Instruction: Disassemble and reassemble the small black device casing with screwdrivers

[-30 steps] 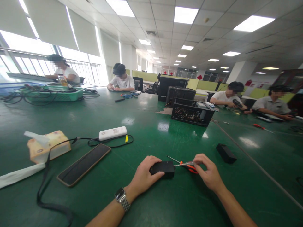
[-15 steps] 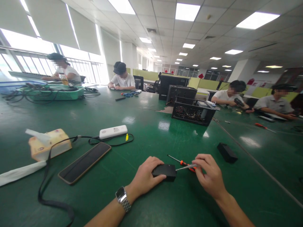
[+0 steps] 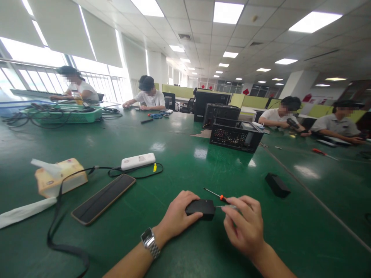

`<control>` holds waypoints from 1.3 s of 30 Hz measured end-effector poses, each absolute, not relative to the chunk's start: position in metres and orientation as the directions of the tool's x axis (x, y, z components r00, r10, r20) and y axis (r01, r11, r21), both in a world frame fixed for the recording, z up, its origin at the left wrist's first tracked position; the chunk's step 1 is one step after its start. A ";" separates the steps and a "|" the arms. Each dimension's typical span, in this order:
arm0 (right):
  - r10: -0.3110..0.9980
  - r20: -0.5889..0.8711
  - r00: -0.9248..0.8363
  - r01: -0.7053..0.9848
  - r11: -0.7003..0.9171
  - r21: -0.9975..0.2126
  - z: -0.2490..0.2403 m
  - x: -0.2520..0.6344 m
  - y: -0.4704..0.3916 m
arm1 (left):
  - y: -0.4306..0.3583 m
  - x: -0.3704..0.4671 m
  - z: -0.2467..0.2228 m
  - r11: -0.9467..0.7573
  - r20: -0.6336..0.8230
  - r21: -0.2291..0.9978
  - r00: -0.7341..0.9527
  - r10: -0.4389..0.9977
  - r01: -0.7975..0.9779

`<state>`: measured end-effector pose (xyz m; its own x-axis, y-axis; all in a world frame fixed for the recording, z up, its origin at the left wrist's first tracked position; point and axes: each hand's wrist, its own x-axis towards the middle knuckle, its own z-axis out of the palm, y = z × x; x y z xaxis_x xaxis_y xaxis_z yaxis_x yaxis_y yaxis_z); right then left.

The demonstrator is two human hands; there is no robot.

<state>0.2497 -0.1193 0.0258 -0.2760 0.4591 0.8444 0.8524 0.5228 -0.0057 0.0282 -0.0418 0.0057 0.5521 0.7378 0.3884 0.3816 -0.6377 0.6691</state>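
Observation:
My left hand (image 3: 181,214), with a metal watch at the wrist, is closed around a small black box (image 3: 204,208) and holds it down on the green table. My right hand (image 3: 246,224) pinches a slim screwdriver (image 3: 230,207) with a pale handle. Its thin shaft points left at the box's right end; whether the tip sits inside cannot be made out. Just behind lies a second screwdriver (image 3: 222,198) with an orange and black handle, partly covered by my right fingers. Off to the right rests another black box (image 3: 277,184).
A phone (image 3: 104,199), a tissue pack (image 3: 59,177) and a white power strip (image 3: 138,161) with a black cable lie to the left. An opened computer case (image 3: 236,136) stands ahead. A green basket (image 3: 69,116) holds cables. Several people sit around the table.
My right hand has shifted left and slightly down, its fingers moving along the slim screwdriver closer to the box. My left hand and the box have stayed nearly in place.

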 end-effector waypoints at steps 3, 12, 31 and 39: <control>0.456 0.848 -0.271 0.847 0.531 -0.015 0.027 0.235 -0.120 | -0.041 0.029 0.004 -0.645 0.397 0.666 0.553 0.732 0.376; 0.551 0.834 0.015 0.867 0.409 -0.286 0.036 0.248 -0.106 | -0.041 0.029 0.008 -0.639 0.386 0.674 0.562 0.732 0.370; 0.858 0.502 0.105 0.838 0.196 -0.509 -0.003 0.259 -0.088 | -0.042 0.028 0.007 -0.630 0.358 0.676 0.577 0.734 0.383; 0.899 0.434 0.055 0.854 0.182 -0.487 -0.001 0.251 -0.095 | -0.046 0.031 0.007 -0.614 0.357 0.688 0.557 0.750 0.386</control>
